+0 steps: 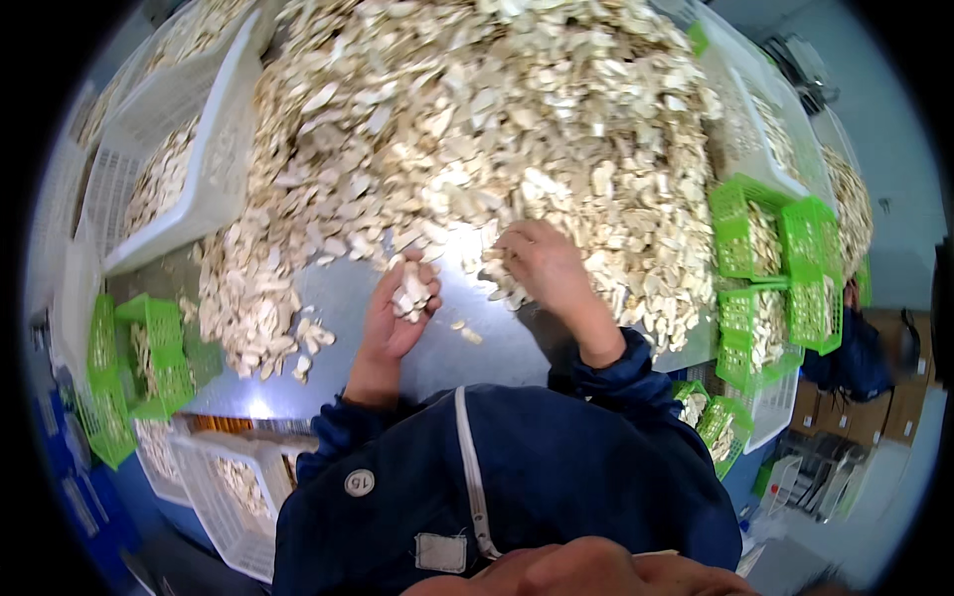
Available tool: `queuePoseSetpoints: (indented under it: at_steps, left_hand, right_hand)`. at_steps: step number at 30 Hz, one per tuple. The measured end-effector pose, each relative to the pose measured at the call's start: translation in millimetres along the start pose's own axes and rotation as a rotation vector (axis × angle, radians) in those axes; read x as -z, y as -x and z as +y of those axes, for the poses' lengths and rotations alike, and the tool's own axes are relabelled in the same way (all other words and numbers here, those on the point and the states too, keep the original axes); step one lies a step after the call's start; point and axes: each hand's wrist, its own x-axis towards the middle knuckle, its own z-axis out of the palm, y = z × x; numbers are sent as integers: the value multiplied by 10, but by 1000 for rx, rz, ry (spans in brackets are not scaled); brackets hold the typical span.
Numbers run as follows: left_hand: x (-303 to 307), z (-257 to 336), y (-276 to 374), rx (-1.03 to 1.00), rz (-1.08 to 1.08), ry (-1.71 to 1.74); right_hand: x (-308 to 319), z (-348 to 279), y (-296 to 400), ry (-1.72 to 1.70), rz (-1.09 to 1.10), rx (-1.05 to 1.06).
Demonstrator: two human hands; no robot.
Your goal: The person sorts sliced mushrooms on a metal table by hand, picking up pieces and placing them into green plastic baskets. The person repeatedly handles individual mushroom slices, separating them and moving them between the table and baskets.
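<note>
My left hand [395, 313] is cupped palm up around a small handful of pale dried slices [412, 289], just above the metal table [462, 372]. To its right, my right hand [542, 261] reaches palm down to the near edge of a large heap of slices [477, 141]. Its fingertips are bent over the slices, and whether they pinch one is hidden. A few loose bits [467, 332] lie on the metal between my hands. A smaller pile of slices [250, 320] spreads to the left of my left hand.
White plastic crates [160, 164] holding slices flank the heap on the left, with another white crate [753, 112] on the right. Small green baskets [753, 246] with slices stand at the right edge, and a green basket [160, 357] at the left. A person [857, 357] is at far right.
</note>
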Motion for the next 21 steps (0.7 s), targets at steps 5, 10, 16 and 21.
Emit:
queuePoseSetpoints:
  at_steps: [5,10,16,21]
  left_hand:
    - [77,-11,15,7,-31,53]
    - [36,-14,-17,0,-22,13]
    - [-15,-25,17,0,-17,49]
    - [8,-2,29,-10,-26,22]
  right_hand:
    - [57,4,85,-117,32,35]
    - [499,164,372,-451,-32,-398]
    - [1040,755,1005,-944,256,-776]
    - [1382,829,1262,-1512,683,-739]
